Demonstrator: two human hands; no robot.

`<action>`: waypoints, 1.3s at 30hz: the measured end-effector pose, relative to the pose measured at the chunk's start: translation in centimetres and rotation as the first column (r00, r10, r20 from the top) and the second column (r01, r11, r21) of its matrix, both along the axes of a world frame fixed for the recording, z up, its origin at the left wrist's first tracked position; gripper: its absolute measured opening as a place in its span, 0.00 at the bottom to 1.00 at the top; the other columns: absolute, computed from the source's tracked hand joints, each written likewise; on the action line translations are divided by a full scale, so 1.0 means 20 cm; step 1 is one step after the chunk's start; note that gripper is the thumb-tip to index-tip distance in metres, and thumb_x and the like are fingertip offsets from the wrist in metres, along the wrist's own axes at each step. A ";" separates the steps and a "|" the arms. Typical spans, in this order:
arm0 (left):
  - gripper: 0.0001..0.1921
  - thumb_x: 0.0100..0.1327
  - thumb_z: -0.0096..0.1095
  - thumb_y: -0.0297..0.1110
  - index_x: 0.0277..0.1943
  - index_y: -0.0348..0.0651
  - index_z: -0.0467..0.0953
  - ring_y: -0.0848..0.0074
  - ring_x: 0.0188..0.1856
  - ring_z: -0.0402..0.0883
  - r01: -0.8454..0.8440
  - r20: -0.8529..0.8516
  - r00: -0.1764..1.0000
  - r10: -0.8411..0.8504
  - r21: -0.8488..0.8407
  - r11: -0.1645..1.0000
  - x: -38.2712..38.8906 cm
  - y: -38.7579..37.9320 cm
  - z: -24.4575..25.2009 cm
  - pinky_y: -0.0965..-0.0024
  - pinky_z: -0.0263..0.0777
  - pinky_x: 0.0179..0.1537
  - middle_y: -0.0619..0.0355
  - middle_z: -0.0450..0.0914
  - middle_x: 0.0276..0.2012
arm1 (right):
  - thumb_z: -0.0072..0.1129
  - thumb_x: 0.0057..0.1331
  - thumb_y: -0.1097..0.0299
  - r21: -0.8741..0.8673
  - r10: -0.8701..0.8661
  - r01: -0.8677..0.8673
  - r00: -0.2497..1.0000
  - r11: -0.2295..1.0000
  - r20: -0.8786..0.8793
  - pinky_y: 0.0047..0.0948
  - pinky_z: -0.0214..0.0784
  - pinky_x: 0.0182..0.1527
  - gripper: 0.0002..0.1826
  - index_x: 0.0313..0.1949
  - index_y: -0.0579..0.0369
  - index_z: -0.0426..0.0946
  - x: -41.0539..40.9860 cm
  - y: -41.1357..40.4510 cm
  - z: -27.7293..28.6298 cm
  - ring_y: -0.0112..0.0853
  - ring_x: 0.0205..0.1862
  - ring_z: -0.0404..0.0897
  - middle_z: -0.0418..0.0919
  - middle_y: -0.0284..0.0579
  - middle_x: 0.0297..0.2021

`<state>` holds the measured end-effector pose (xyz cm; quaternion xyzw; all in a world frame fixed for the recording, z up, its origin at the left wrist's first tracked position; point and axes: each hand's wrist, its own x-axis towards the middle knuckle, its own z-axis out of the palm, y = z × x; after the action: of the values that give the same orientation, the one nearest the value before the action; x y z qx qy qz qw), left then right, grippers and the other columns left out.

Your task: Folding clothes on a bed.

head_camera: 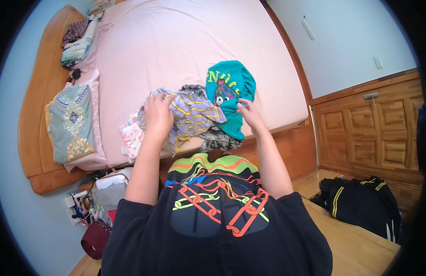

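Note:
My left hand [160, 112] is over a crumpled purple, yellow-striped cloth [195, 112] near the bed's edge; whether its fingers grip the cloth, I cannot tell. My right hand [249, 112] is at the lower right side of a teal garment [233, 82] with a colourful printed figure and lettering, its thumb and fingers apart. Black-and-white patterned fabric [220, 139] shows below and behind the striped cloth and hangs at the mattress edge. A white cloth with pink marks [132, 136] lies to the left, partly hidden by my left forearm.
The pink-sheeted bed [164, 45] has a wooden headboard [44, 93] at left. A patterned pillow [73, 124] and folded textiles [78, 43] rest beside it. Cables and small items [87, 207] crowd the lower left. Dark clothes [364, 205] lie on a wooden surface [358, 238] at right.

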<state>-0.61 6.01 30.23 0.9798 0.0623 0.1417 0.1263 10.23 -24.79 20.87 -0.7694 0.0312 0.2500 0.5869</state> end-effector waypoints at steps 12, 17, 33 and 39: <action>0.14 0.58 0.64 0.30 0.48 0.46 0.80 0.56 0.50 0.77 -0.021 -0.470 0.859 -0.201 -0.425 0.905 -0.15 -0.47 -0.64 0.59 0.71 0.51 0.50 0.80 0.43 | 0.66 0.59 0.69 -0.503 0.043 0.073 0.976 0.861 0.214 0.39 0.72 0.53 0.37 0.66 0.50 0.61 0.27 -0.16 -1.12 0.42 0.46 0.79 0.68 0.55 0.59; 0.13 0.59 0.63 0.30 0.48 0.45 0.80 0.55 0.47 0.78 -0.113 -0.397 0.914 -0.084 -0.448 0.887 -0.01 -0.72 -0.75 0.59 0.72 0.48 0.50 0.81 0.41 | 0.69 0.53 0.69 -0.484 0.348 -0.271 0.934 0.832 0.075 0.38 0.70 0.54 0.40 0.67 0.43 0.63 0.40 -0.16 -1.08 0.46 0.52 0.77 0.76 0.52 0.51; 0.31 0.56 0.71 0.46 0.58 0.38 0.72 0.61 0.48 0.79 -0.230 -0.305 0.951 -0.055 -0.812 0.536 0.59 -1.23 -0.40 0.61 0.73 0.48 0.49 0.80 0.46 | 0.57 0.67 0.76 0.486 -0.036 -0.110 0.959 0.867 0.282 0.18 0.72 0.37 0.07 0.43 0.62 0.77 0.55 -0.26 0.64 0.20 0.32 0.80 0.78 0.35 0.33; 0.09 0.65 0.60 0.32 0.44 0.36 0.77 0.74 0.38 0.78 0.089 0.069 0.996 -0.057 -0.829 0.552 0.69 -1.08 -0.12 0.70 0.71 0.43 0.54 0.79 0.34 | 0.54 0.70 0.75 0.640 -0.256 -0.061 0.884 0.766 0.391 0.19 0.73 0.38 0.05 0.44 0.61 0.74 0.47 -0.31 1.01 0.21 0.34 0.80 0.78 0.37 0.34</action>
<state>13.17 -15.51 27.79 0.8037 0.0790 0.1067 0.5800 19.67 -30.93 41.08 -0.5588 -0.1527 0.0261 0.8147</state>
